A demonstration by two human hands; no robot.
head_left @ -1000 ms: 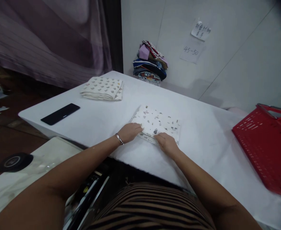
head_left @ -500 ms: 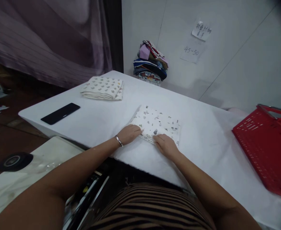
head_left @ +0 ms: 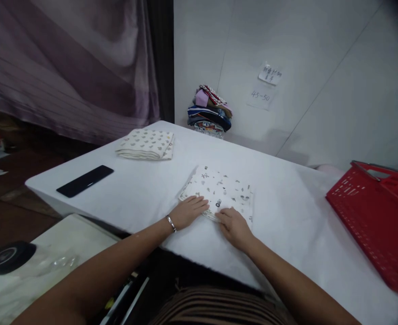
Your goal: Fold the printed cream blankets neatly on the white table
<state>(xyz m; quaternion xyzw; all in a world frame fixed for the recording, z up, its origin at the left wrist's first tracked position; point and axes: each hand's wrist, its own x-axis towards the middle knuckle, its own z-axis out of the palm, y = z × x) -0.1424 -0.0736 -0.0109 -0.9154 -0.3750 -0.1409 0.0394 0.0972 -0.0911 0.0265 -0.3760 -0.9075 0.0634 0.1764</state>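
A folded white cloth (head_left: 224, 185) with small grey and dark printed figures lies on the white-covered table in front of me. My left hand (head_left: 188, 212), with a silver bracelet at its wrist, rests flat on the cloth's near left edge, fingers stretched out. At the near edge, a little to the right, my right hand (head_left: 234, 228) has its fingers curled over the cloth's layers with the thumb below. Farther back on the left sits a second folded cloth (head_left: 146, 143), cream with a leaf-like print, touched by neither hand.
A black phone-like slab (head_left: 85, 180) lies near the table's left edge. On the right stands a red plastic basket (head_left: 371, 221). Folded fabrics are stacked (head_left: 209, 113) against the wall. A pale surface with a dark round object (head_left: 11, 257) is at lower left.
My left hand has gone from holding the cloth's near edge to lying flatter on top of it. The right hand stays at the edge. The whole view has shifted with my head.
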